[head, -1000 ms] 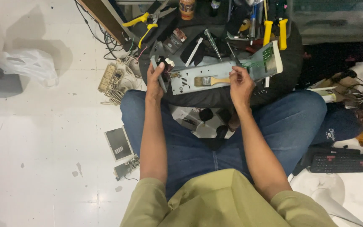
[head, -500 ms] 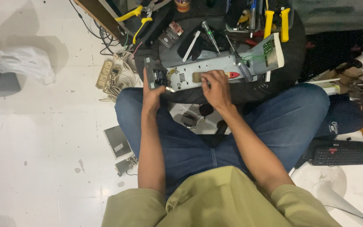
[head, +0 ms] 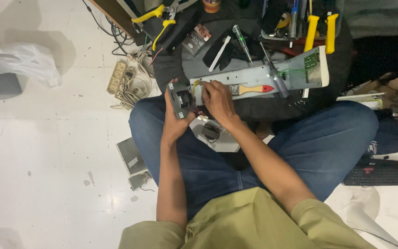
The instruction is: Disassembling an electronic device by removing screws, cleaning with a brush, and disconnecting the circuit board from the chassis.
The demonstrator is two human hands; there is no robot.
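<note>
— Over my lap, where was the gray module (head: pixel 181 100)?
— At the long metal chassis (head: pixel 254 79)'s left edge, gripped by my left hand (head: pixel 175 121); my right hand (head: pixel 217 99) pinched its wires.

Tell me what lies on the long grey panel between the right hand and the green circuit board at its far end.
In the head view, between the right hand and the green circuit board, a wooden-handled brush with a red tip lies on the grey panel, with a screwdriver across it.
</note>
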